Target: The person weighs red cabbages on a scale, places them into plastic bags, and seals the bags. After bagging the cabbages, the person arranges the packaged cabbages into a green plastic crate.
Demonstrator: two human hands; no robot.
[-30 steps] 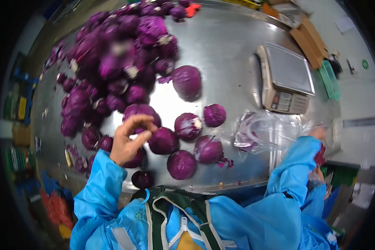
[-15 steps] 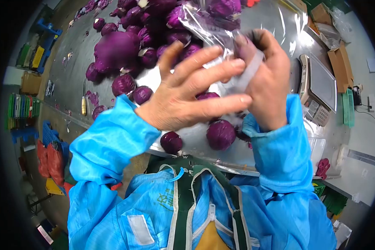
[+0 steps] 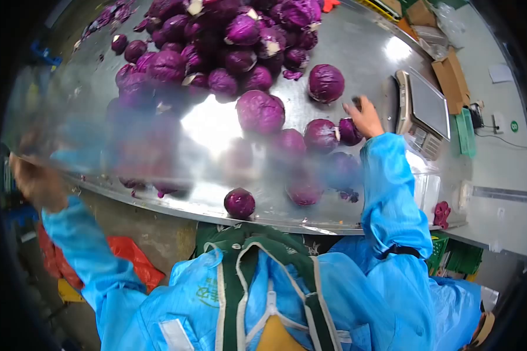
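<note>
At the far left, my left hand point(image 3: 38, 178) is blurred, its fingers closed on the edge of a clear plastic film point(image 3: 93, 143). The film stretches in a smeared sheet from that hand across the front of the metal table point(image 3: 205, 202), veiling several cabbages. My right hand point(image 3: 368, 118) is at the right, fingers apart, just above a small red cabbage point(image 3: 350, 132). Beside it sits a larger red cabbage point(image 3: 321, 136), and another red cabbage point(image 3: 326, 83) stands farther back. One small red cabbage point(image 3: 240, 202) lies by the front edge.
A big heap of red cabbages point(image 3: 240, 32) covers the back of the table. On the right stands a weighing scale point(image 3: 430, 102), with a cardboard box point(image 3: 451, 82) and a green basket point(image 3: 465, 131) beyond it. Red bags point(image 3: 136, 257) lie on the floor at left.
My hands were close together over the table, with crumpled plastic at the right one. Now they are far apart, the left swung out left with the film spread.
</note>
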